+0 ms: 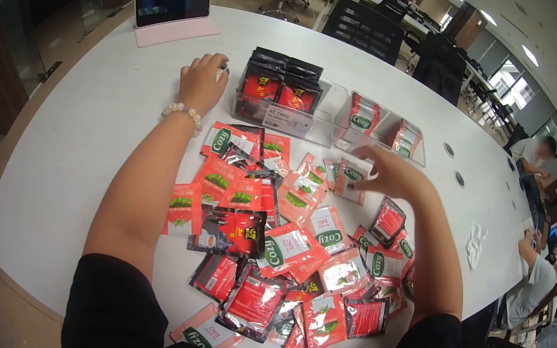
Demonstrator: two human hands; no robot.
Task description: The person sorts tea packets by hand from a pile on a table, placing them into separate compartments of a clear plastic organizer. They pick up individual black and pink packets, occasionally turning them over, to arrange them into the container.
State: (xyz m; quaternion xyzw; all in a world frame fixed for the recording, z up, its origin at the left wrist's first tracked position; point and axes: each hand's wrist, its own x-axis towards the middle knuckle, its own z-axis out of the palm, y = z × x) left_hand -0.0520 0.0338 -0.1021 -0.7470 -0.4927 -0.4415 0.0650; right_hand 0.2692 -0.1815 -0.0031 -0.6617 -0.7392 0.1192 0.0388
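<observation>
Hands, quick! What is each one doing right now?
Left hand: fingers curled beside the clear bin; holding anything cannot be told.
Right hand: pinching a Cozy packet.

A pink Cozy sachet point(352, 179) is held upright near the clear tray point(331, 105) of black-red sachets point(278, 88).
</observation>
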